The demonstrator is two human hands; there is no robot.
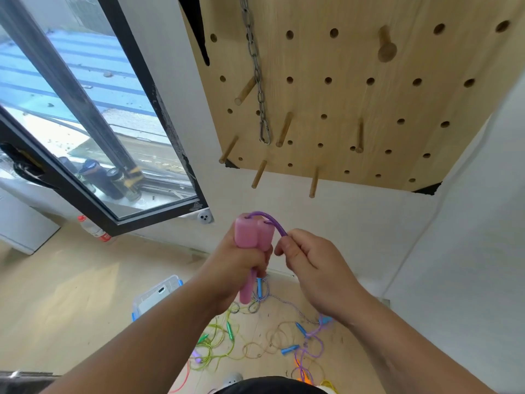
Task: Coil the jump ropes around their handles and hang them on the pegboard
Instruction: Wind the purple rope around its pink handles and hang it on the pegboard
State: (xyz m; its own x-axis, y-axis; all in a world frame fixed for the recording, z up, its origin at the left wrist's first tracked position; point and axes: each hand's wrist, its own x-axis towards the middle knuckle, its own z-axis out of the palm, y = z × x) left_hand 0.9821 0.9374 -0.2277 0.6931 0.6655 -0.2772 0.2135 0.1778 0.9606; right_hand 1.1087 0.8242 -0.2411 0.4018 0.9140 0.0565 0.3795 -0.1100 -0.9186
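Note:
My left hand (241,263) grips two pink foam handles (251,234) side by side, held upright in front of the wall. A purple rope (272,221) arcs out of the handle tops to the right, where my right hand (309,258) pinches it between thumb and fingers. Above hangs the wooden pegboard (355,95) with several wooden pegs (284,129) and a metal chain (258,81). The rest of the purple rope is hidden behind my hands.
Several loose jump ropes (255,336) in green, blue, tan and purple lie tangled on the floor below. A clear plastic bin (157,294) sits at their left. A window (85,132) fills the left wall, with a plastic bottle (95,230) under it.

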